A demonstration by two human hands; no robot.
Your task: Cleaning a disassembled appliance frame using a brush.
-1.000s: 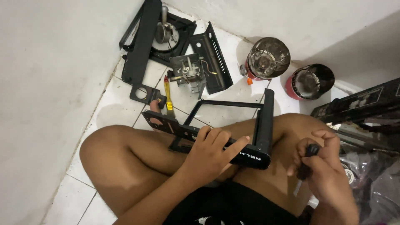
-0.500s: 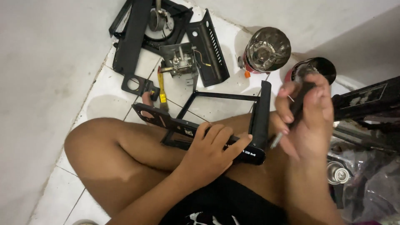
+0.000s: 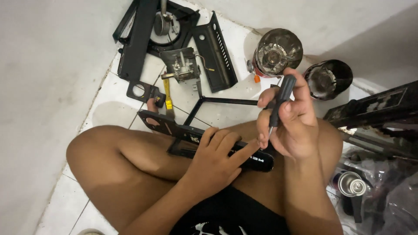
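A black metal stove frame [image 3: 183, 130] rests across my bare crossed legs. My left hand [image 3: 215, 163] lies on its front bar and presses it against my thigh, index finger stretched along the bar. My right hand [image 3: 291, 119] grips a black-handled screwdriver [image 3: 281, 98], held upright with its tip pointing down at the right end of the frame's bar, just beside my left index fingertip.
On the white tiled floor ahead lie several black stove parts: a burner tray [image 3: 165, 26], a vented side panel [image 3: 215, 52], a metal valve unit [image 3: 180, 65], a yellow-handled tool [image 3: 167, 98]. Two gas canisters [image 3: 276, 52] stand at the back. A dark stove body [image 3: 379, 109] sits at right.
My right hand has brought the screwdriver from up near the canisters down and left to the frame's right end. My left hand has stayed on the frame.
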